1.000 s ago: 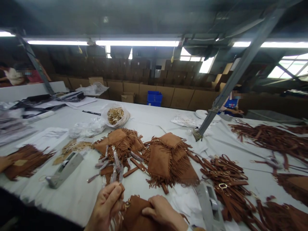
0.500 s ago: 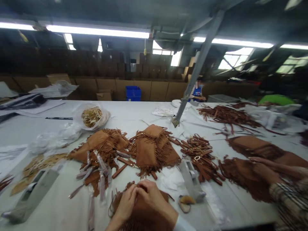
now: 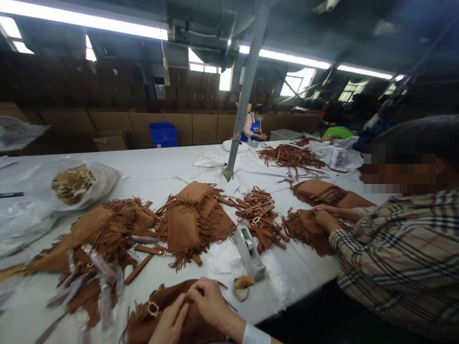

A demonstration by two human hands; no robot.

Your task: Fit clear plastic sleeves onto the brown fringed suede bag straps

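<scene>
A brown suede fringed bag with a gold ring lies at the table's near edge, under both my hands. My left hand rests on it with fingers closed at its upper edge. Touching the same edge, my right hand pinches the brown material, its fingertips beside those of the left. Just beyond lie fringed brown bags and straps with wrapped ends. To the right of my hands stand a grey tape dispenser and a small tan-and-yellow item.
At the right, a person in a plaid shirt handles another fringed bag. Straps lie mid-table. A grey post rises from the table. A plastic bag of tan pieces sits left. Another person is far back.
The view has swung right, bringing the plaid-shirted person's head and upper body into sight. My hands remain together on the bag, whose gold ring now shows.
</scene>
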